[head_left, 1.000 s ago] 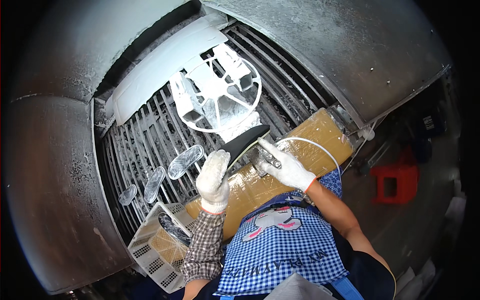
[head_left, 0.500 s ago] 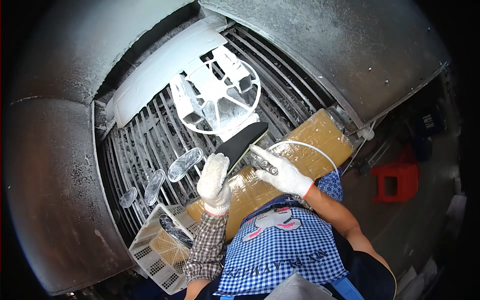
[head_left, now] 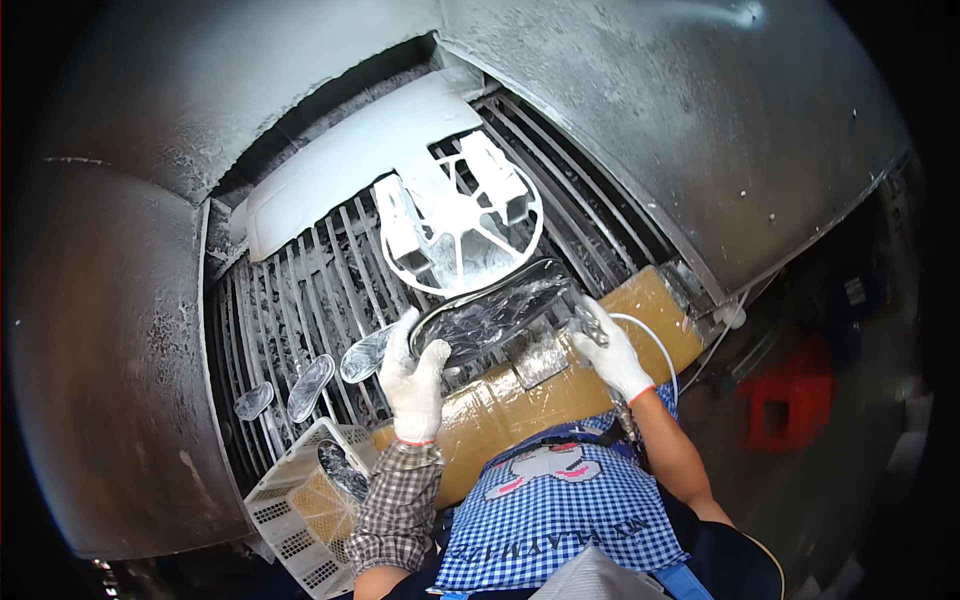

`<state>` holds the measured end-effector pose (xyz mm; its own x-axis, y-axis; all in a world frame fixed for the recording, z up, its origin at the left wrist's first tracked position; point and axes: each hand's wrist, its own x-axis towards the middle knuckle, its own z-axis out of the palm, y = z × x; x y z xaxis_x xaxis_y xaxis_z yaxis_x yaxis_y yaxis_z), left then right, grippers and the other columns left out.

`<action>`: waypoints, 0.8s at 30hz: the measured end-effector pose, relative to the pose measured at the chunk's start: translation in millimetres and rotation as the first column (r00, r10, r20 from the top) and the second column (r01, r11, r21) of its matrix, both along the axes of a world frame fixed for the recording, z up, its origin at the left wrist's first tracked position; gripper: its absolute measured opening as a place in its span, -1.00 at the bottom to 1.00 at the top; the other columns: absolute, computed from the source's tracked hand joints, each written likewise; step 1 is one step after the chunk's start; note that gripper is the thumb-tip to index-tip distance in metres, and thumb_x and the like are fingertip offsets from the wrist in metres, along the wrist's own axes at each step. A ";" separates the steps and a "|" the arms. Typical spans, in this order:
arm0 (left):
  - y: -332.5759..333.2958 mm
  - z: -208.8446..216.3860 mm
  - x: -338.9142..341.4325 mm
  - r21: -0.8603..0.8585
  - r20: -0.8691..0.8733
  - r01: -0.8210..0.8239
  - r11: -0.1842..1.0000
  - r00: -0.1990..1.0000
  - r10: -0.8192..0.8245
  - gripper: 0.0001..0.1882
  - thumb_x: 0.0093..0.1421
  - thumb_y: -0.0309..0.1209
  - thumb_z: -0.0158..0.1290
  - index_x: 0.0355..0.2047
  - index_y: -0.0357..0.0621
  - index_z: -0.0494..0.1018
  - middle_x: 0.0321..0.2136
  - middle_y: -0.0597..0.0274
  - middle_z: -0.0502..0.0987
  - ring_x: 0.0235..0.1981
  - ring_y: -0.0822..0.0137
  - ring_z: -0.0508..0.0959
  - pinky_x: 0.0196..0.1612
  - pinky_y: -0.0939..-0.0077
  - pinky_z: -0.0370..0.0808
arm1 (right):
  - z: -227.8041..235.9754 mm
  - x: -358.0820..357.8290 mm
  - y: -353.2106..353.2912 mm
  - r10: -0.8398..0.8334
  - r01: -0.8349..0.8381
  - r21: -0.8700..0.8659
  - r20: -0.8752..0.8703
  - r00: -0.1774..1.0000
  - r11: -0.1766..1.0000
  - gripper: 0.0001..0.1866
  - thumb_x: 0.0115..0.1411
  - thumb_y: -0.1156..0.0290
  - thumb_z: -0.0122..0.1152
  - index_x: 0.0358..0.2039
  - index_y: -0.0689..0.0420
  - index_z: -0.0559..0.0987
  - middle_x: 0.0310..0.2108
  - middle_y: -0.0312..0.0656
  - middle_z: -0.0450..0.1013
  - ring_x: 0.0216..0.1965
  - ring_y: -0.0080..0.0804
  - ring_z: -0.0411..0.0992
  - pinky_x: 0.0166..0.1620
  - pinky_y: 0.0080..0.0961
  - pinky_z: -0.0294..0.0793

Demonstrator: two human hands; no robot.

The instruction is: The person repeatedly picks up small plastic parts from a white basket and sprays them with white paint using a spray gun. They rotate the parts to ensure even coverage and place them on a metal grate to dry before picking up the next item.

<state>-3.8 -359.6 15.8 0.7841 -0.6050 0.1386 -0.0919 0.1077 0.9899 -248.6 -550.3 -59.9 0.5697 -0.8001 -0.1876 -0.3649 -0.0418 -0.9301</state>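
A black shoe sole (head_left: 490, 312) with a shiny, crinkled-looking face is held over the metal bars by my left hand (head_left: 412, 385), in a white glove. The thumb lies on the sole's near face at its left end. Gripped in my gloved right hand (head_left: 612, 355) is a metal spray gun (head_left: 590, 322), partly hidden by the fingers, close to the sole's right end. From beside that hand a white hose (head_left: 655, 340) curves down toward my waist. Just beyond the sole stands a white-coated spoked wheel (head_left: 460, 240) with two blocky hollow pieces on it.
Several shiny sole-shaped pieces (head_left: 312, 388) stand on rods at the left. A white plastic basket (head_left: 290, 510) holds another dark shiny piece. A tape-covered tan block (head_left: 480, 415) lies along the front edge. Metal walls (head_left: 680, 120) enclose the grate; a red stool (head_left: 790, 405) stands right.
The sole has turned from its matte black side to its shiny face. My left hand has shifted left, with its thumb now on the face; my right hand has moved right with the spray gun.
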 end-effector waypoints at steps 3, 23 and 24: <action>-10.3 58.2 4.1 -0.106 -0.212 0.049 0.993 0.975 -0.070 -0.28 0.29 -0.63 0.16 0.45 -0.37 0.21 0.19 -0.04 0.54 -0.22 0.39 0.70 -0.43 0.62 0.73 | -11.9 -16.2 -5.9 -0.049 0.049 -0.046 0.004 0.999 0.998 -0.27 0.29 0.32 0.30 0.46 0.12 0.35 0.14 0.01 0.58 0.17 -0.16 0.55 0.25 -0.35 0.46; -135.6 121.1 155.9 -0.088 -0.104 0.126 0.988 0.985 -0.135 -0.40 0.24 -0.69 0.13 0.32 -0.47 0.37 -0.07 -0.14 0.65 -0.37 0.25 0.72 -0.56 0.52 0.70 | -9.3 -29.1 4.3 -0.094 0.092 0.039 0.042 0.995 0.995 -0.33 0.33 0.38 0.29 0.44 0.19 0.39 -0.05 -0.13 0.63 -0.07 -0.46 0.56 0.06 -0.48 0.52; -136.5 121.0 156.1 -0.076 -0.106 0.125 0.989 0.985 -0.133 -0.41 0.26 -0.68 0.13 0.32 -0.48 0.37 -0.08 -0.12 0.65 -0.38 0.27 0.72 -0.57 0.53 0.68 | -7.6 -29.3 4.4 -0.092 0.092 0.017 0.027 0.995 0.996 -0.33 0.33 0.38 0.29 0.44 0.18 0.39 -0.04 -0.12 0.63 -0.06 -0.44 0.56 0.07 -0.47 0.52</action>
<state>152.3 -496.1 136.9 0.7128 -0.6942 0.1002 0.0365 0.1793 0.9831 -277.9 -545.9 -67.4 0.4989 -0.8466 -0.1855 -0.3406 0.0053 -0.9402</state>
